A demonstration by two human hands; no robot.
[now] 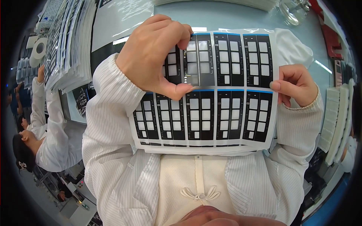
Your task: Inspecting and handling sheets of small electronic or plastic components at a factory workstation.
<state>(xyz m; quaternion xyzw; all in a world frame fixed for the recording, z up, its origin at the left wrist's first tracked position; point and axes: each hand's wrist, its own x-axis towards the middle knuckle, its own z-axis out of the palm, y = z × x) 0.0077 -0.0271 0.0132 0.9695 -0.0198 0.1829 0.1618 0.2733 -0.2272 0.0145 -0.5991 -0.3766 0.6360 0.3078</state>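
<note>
A white-edged sheet (pixel 214 113) carries rows of black panel labels with pale square windows and blue top lines. It lies in front of me, over other sheets. My left hand (pixel 151 56) arches across its upper left part. The thumb and curled fingers span one shinier label (pixel 198 62) from bottom to top edge, and its surface catches the light. Whether that label is lifted off the sheet I cannot tell. At the right edge, my right hand (pixel 298 86) pinches the sheet, thumb on top and fingers partly hidden beneath.
A tall stack of sheets (pixel 69 45) stands at the left, near a white roll (pixel 38 49). Crumpled white material (pixel 293 47) lies beyond my right hand. A clear glass container (pixel 294 11) is at the far right. Another person (pixel 49 147) works at the left.
</note>
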